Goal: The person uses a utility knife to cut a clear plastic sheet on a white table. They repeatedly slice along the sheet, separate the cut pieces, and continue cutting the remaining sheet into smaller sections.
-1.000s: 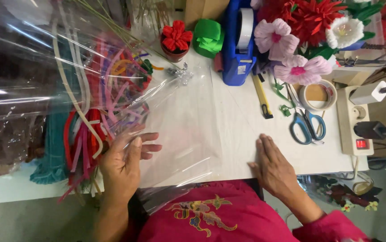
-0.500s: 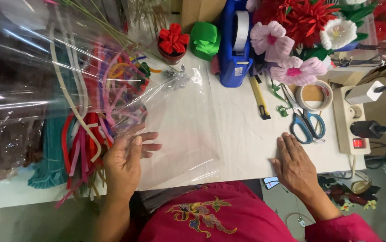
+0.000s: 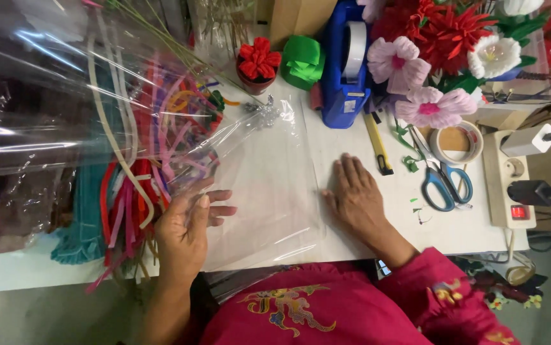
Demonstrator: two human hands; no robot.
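Note:
A large clear cellophane sheet (image 3: pixel 269 172) lies over the white table (image 3: pixel 461 230) and rises up at the left. My left hand (image 3: pixel 186 233) pinches its near left part, fingers curled on the film. My right hand (image 3: pixel 355 198) lies flat, fingers spread, pressing the sheet's right edge against the table. Under the raised film sits a heap of coloured pipe cleaners (image 3: pixel 141 172).
Behind the sheet stand a blue tape dispenser (image 3: pixel 346 64), a small red flower pot (image 3: pixel 257 64), a green folded piece (image 3: pixel 304 61) and a bouquet of handmade flowers (image 3: pixel 435 57). Right of my hand lie a yellow utility knife (image 3: pixel 378 144), blue scissors (image 3: pixel 445 182), a tape roll (image 3: pixel 457 140) and a power strip (image 3: pixel 512 185).
My right hand has moved from the table's near right edge leftward and forward onto the sheet's right edge. My left hand stays on the film.

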